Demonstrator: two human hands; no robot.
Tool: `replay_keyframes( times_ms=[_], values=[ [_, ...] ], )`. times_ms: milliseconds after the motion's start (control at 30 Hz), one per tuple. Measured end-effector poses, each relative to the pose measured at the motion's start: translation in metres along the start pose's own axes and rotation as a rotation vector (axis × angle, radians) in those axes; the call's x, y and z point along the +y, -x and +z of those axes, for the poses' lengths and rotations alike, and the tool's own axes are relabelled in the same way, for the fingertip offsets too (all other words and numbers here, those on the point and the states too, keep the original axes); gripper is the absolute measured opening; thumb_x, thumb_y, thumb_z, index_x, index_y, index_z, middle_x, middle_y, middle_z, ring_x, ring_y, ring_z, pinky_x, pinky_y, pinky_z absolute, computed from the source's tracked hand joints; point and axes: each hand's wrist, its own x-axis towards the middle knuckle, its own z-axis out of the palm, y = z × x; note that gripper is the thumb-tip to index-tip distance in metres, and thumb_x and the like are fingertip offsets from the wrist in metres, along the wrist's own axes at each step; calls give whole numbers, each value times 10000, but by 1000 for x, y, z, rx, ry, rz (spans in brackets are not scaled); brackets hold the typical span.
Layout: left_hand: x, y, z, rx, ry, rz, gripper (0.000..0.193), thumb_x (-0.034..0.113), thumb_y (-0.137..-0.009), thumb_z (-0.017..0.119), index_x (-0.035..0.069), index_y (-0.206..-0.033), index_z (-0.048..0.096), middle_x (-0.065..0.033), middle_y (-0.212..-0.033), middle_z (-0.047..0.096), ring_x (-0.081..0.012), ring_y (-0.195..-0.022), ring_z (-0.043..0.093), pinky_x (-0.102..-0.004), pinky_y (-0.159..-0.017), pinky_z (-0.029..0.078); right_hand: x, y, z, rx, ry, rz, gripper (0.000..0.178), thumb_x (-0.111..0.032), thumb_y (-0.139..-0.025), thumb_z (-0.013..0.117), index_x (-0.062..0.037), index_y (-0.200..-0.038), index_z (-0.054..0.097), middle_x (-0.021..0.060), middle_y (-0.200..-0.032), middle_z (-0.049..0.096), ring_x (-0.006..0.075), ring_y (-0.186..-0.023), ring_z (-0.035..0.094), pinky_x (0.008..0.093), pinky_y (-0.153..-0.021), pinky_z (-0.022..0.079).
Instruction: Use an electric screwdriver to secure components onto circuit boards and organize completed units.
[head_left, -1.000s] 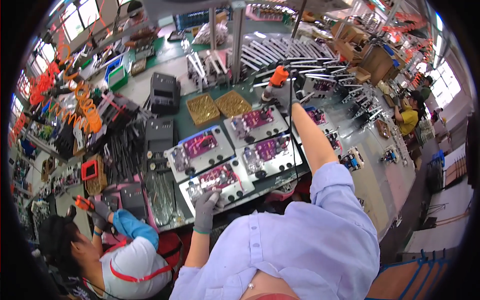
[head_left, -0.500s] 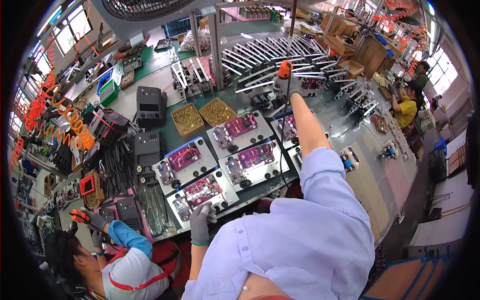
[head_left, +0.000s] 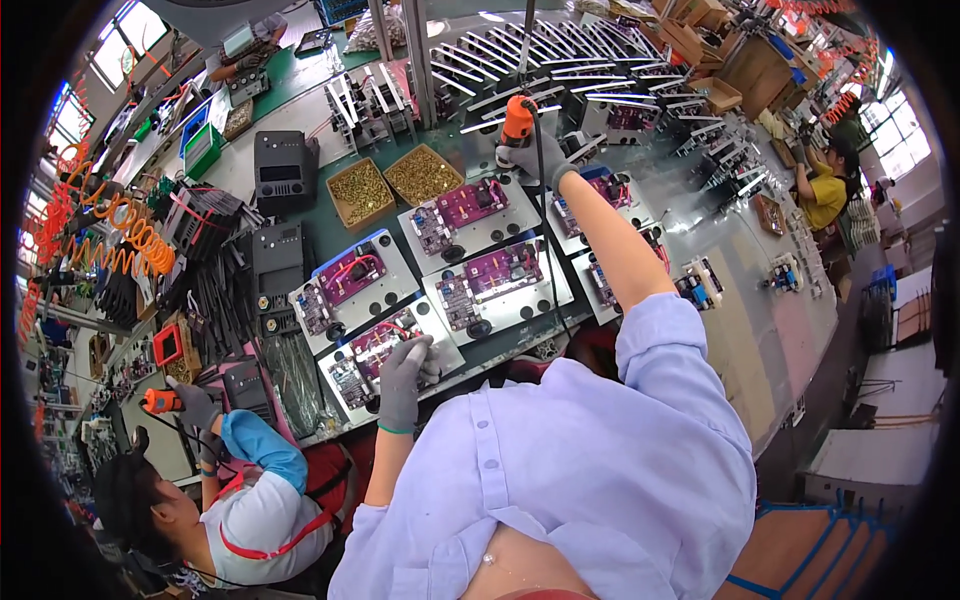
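My right hand (head_left: 545, 160), in a grey glove, is wrapped round an orange electric screwdriver (head_left: 518, 120) behind the boards. A dark cable runs from the tool down across the work. Its tip is hidden. My gloved left hand (head_left: 403, 378) rests on the nearest board plate (head_left: 345, 385), fingers curled together near a red wire; what they pinch, if anything, does not show. Several metal plates carrying purple circuit boards (head_left: 505, 272) lie in rows before me. Two cardboard trays of brass-coloured screws (head_left: 425, 175) stand behind them.
A co-worker (head_left: 250, 500) sits close on my left, holding another orange screwdriver (head_left: 162, 401). Black housings (head_left: 283, 170) stand left of the screw trays. Metal-barred assemblies (head_left: 500, 60) fill the table's back. A metal post (head_left: 418, 60) rises there. Small blue-and-white parts (head_left: 700, 285) lie right.
My right hand has brought the screwdriver left, closer to the back row of boards. My left hand has slid farther over the near board. The whole view has shifted a little.
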Motion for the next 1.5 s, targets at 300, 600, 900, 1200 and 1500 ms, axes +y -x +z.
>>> replay_keyframes(
  times_ms=[300,600,900,1200,1500],
  values=[
    [-6,1,-16,-36,-4,-66,292,189,-914,483,-25,-1075,600,-48,-836,586,-92,-653,541,-216,-595,451,-5,33,7,-79,-10,-58,473,-318,-653,746,-134,-1049,565,97,-974,627,283,-942,603,359,-861,456],
    [6,1,-18,-102,-18,-53,301,197,-917,481,-31,-1075,598,-53,-840,584,-99,-662,538,-226,-599,452,-26,78,-11,-33,-81,54,643,-236,-673,786,-74,-1226,500,100,-1181,568,231,-1076,561,336,-920,441],
    [17,-13,-23,-217,-54,-144,312,200,-926,476,-43,-1076,603,-44,-784,594,-64,-561,489,-189,-475,383,-22,280,-10,489,-498,215,377,-77,-783,648,-16,-1141,546,71,-1011,619,140,-911,590,241,-789,474],
    [39,-52,-14,-548,-371,-234,320,254,-908,513,-4,-1059,626,21,-673,556,-16,-490,428,-164,-403,270,-32,476,83,-104,280,930,380,-328,-787,601,-115,-1101,590,107,-1083,619,294,-1009,597,388,-866,477],
    [37,-99,3,-739,-427,-147,318,252,-906,544,7,-1098,606,-7,-745,588,-44,-543,485,-171,-447,352,29,501,109,326,202,1248,514,-351,-754,645,-138,-1206,526,135,-1238,524,316,-1154,505,401,-964,420]
  ],
)
